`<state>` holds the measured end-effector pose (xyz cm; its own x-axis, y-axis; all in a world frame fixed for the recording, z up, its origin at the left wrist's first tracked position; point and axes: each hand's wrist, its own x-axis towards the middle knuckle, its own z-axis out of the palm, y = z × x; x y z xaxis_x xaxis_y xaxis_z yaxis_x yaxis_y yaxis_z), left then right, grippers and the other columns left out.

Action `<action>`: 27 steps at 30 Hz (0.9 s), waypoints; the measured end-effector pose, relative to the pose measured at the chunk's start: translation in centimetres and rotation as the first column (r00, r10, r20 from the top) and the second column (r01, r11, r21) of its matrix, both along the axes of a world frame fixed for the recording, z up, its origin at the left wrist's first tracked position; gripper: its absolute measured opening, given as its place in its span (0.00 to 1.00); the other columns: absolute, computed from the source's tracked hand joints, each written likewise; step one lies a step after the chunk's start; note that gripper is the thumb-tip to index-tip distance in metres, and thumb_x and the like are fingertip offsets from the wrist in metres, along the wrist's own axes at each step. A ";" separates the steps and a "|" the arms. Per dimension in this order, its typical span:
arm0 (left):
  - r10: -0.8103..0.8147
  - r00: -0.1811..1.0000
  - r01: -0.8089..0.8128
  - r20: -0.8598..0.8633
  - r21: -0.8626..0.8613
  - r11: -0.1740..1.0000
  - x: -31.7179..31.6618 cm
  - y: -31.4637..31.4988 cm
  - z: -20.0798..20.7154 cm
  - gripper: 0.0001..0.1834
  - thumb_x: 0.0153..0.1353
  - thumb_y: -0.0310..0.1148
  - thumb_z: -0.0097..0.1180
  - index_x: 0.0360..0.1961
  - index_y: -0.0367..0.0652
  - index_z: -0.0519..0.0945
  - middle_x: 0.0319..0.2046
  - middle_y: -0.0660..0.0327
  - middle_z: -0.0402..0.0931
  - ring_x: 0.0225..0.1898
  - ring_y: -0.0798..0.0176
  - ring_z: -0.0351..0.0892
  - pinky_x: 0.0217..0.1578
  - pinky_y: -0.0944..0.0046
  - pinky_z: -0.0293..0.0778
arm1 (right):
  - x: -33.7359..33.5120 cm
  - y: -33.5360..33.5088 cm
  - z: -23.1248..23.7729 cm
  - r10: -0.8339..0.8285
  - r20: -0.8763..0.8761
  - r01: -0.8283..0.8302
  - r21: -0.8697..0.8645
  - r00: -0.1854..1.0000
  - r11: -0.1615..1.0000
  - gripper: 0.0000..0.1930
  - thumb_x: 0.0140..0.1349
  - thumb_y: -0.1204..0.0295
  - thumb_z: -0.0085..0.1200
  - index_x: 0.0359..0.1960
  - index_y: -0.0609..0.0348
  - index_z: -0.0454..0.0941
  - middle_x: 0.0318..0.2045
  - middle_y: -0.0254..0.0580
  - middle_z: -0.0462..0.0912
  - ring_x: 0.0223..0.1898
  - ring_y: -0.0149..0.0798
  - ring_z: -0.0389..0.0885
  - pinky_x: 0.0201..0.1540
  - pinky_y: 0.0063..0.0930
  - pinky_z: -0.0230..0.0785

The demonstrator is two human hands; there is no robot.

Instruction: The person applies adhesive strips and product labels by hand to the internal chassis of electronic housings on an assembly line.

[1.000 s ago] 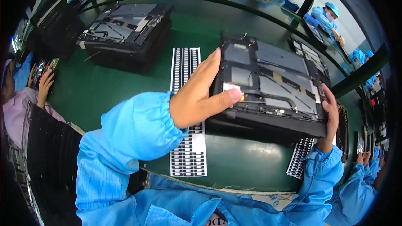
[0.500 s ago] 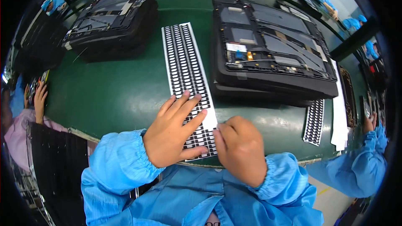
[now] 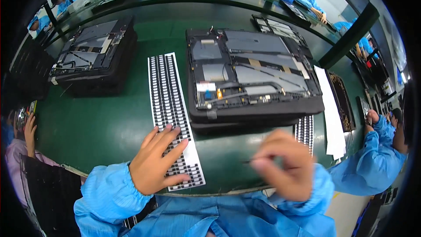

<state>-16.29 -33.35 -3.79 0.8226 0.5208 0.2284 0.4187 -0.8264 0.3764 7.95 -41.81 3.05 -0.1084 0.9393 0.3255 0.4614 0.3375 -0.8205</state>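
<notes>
Plainly, the sticker sheet (image 3: 165, 90) runs away from the person, left of the black frame (image 3: 254, 70), the nearer left hand (image 3: 155, 162) spread on it; before that frame, the right hand (image 3: 285, 164) pinches a dark sliver (image 3: 247, 162).

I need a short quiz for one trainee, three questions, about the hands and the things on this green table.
1. Which hand lies on the long white sheet with rows of small black pieces?
a) left
b) right
c) both

2. True or false: right of this sheet, a rectangular grey-and-black panel lies on a thick black block.

3. Fill in: the blurred right hand holds at its fingertips something small and ____.

Key:
1. a, the left hand.
2. True.
3. Dark; the small dark thing is too blurred to identify.
</notes>
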 end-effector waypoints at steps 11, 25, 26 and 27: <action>-0.339 0.813 0.088 0.473 0.475 0.876 7.5 5.0 3.3 0.16 0.36 0.25 0.59 0.33 0.38 0.77 0.35 0.57 0.75 0.38 0.57 0.74 0.35 0.60 0.72 | 4.0 5.1 2.1 -0.049 -0.032 0.048 -0.025 0.998 0.999 0.03 0.48 0.81 0.51 0.25 0.63 0.72 0.44 0.50 0.71 0.47 0.44 0.69 0.50 0.32 0.57; -0.263 0.871 0.026 0.414 0.496 0.868 7.3 4.5 1.6 0.14 0.40 0.33 0.59 0.33 0.45 0.78 0.36 0.60 0.74 0.41 0.54 0.72 0.43 0.52 0.66 | 5.6 5.3 2.2 -0.074 0.122 0.079 -0.037 0.990 0.996 0.03 0.44 0.82 0.51 0.22 0.62 0.73 0.45 0.52 0.71 0.46 0.48 0.66 0.51 0.35 0.54; -0.257 0.871 0.021 0.417 0.493 0.870 7.3 4.4 1.6 0.14 0.41 0.34 0.59 0.33 0.45 0.78 0.36 0.60 0.74 0.41 0.54 0.72 0.43 0.52 0.66 | 5.5 5.3 2.1 -0.065 0.124 0.070 -0.033 0.990 0.997 0.03 0.44 0.81 0.51 0.22 0.62 0.73 0.45 0.52 0.71 0.45 0.48 0.66 0.50 0.34 0.54; -0.259 0.872 0.024 0.415 0.492 0.870 7.2 4.4 1.6 0.14 0.41 0.34 0.59 0.33 0.45 0.78 0.36 0.60 0.74 0.41 0.54 0.72 0.43 0.52 0.66 | 5.3 5.4 2.2 -0.067 0.121 0.072 -0.034 0.990 0.997 0.03 0.44 0.81 0.51 0.22 0.62 0.73 0.45 0.52 0.71 0.45 0.48 0.66 0.50 0.34 0.54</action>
